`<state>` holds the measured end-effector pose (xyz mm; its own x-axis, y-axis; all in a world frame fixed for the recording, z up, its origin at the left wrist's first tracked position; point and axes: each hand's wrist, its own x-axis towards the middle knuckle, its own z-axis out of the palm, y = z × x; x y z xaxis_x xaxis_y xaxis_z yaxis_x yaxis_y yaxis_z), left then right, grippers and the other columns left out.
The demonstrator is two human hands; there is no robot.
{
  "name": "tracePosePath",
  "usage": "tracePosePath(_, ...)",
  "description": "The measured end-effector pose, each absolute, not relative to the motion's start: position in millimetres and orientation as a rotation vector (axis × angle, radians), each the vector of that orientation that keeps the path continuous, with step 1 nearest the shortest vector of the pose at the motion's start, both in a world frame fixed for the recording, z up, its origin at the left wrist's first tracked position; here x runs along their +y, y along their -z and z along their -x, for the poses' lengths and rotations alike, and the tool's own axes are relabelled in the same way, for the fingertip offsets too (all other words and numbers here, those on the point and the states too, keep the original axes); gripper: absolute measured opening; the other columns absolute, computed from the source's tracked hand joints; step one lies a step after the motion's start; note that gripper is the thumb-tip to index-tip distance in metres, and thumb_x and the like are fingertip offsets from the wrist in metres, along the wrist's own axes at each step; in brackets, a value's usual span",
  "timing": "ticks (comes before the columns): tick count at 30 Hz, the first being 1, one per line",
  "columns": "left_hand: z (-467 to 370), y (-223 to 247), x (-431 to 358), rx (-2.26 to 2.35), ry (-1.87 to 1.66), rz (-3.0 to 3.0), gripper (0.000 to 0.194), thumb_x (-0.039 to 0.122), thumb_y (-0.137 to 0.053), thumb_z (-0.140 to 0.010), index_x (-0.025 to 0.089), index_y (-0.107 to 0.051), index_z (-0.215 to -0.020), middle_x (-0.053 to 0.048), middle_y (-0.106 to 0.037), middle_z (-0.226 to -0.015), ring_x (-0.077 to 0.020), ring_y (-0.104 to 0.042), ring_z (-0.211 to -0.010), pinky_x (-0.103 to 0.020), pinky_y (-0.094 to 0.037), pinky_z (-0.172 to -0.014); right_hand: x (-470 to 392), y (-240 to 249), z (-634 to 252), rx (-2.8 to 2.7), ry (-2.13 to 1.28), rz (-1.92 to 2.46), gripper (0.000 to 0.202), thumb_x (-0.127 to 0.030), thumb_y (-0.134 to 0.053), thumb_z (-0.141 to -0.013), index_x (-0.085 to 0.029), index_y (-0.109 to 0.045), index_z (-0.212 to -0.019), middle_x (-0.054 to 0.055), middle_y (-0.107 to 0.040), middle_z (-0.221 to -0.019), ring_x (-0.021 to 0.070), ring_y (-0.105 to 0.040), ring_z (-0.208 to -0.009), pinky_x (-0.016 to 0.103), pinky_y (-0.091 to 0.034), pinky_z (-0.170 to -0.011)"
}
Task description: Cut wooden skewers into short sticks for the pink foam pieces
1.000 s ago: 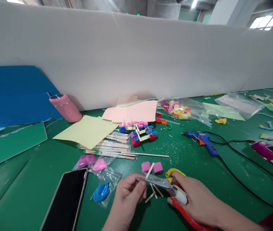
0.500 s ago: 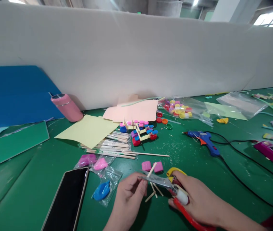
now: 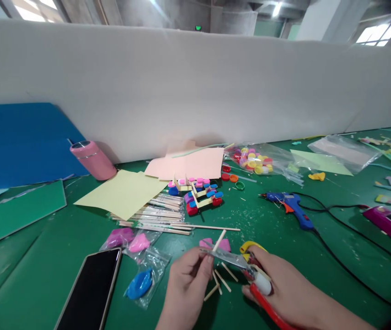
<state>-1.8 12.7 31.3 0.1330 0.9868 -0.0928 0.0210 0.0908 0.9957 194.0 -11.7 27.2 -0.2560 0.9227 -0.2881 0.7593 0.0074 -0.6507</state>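
My left hand (image 3: 190, 279) pinches a short wooden stick (image 3: 219, 240) between thumb and fingertips, its upper end pointing up past the blades. My right hand (image 3: 278, 279) is wrapped round the scissors (image 3: 228, 258), which have one yellow and one red handle. The blades lie across the stick, close to my left fingertips. Several cut stick pieces (image 3: 223, 280) are scattered on the green table (image 3: 168, 316) below the blades. Just behind the scissors sit two pink clay blocks (image 3: 223, 244), partly hidden by the blades and stick.
Beyond lie bagged wooden sticks (image 3: 161, 213) and small clay-and-stick models (image 3: 200, 197). A blue glue gun (image 3: 290, 204) with its cord is on the right. At left are a phone (image 3: 88, 288), bagged clay (image 3: 140, 284) and a pink bottle (image 3: 94, 160). A white partition (image 3: 195, 91) borders the back.
The view has tilted up slightly, so the table things sit lower. More loose stick pieces show below the blades. Both hands keep nearly the same pose.
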Motion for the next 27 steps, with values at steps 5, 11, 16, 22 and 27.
tracePosePath(5,9,-20,11,0.977,-0.897,-0.969,0.024,0.036,-0.058,-0.074,0.013,-0.059,-0.066,0.006,-0.039,-0.043,-0.0055,-0.028,-0.040,-0.019,-0.018,-0.039,-12,-28,-192,-2.115,-1.087,1.737,0.017,-0.034,-0.055,-0.073,-0.022,-0.043,-0.077,-0.002,-0.059,-0.074,0.0137,-0.049,-0.059,0.023,-0.029,-0.049)
tracePosePath(11,10,-20,11,1.029,-0.918,-0.948,0.024,0.034,-0.058,-0.075,0.012,-0.057,-0.064,0.006,-0.038,-0.044,-0.0047,-0.027,-0.041,-0.019,-0.016,-0.040,-12,-20,-191,-2.155,-1.088,1.773,0.011,-0.030,-0.051,-0.075,-0.022,-0.044,-0.075,-0.001,-0.058,-0.071,0.0138,-0.050,-0.057,0.023,-0.027,-0.047)
tracePosePath(16,14,-15,9,0.867,-0.882,-0.876,0.025,0.035,-0.059,-0.074,0.013,-0.057,-0.064,0.006,-0.038,-0.042,-0.0044,-0.026,-0.039,-0.019,-0.015,-0.040,-12,-24,-191,-2.160,-1.041,1.761,0.022,-0.037,-0.057,-0.071,-0.022,-0.043,-0.078,-0.001,-0.060,-0.074,0.0143,-0.050,-0.059,0.023,-0.028,-0.049)
tracePosePath(22,13,-13,10,0.934,-0.870,-0.910,0.021,0.033,-0.056,-0.075,0.014,-0.057,-0.066,0.006,-0.040,-0.043,-0.0045,-0.026,-0.038,-0.018,-0.016,-0.038,-12,-22,-193,-2.191,-1.038,1.766,0.013,-0.033,-0.052,-0.074,-0.023,-0.044,-0.076,-0.002,-0.059,-0.071,0.0136,-0.049,-0.055,0.022,-0.027,-0.047)
tracePosePath(27,7,-15,8,1.246,-1.092,-1.547,0.017,0.022,-0.051,-0.076,0.015,-0.057,-0.061,0.002,-0.047,-0.050,-0.0097,-0.041,-0.046,-0.019,-0.032,-0.043,-12,-23,-190,-2.124,-1.016,1.808,0.021,-0.037,-0.057,-0.071,-0.023,-0.043,-0.078,-0.002,-0.060,-0.074,0.0151,-0.050,-0.060,0.023,-0.029,-0.050)
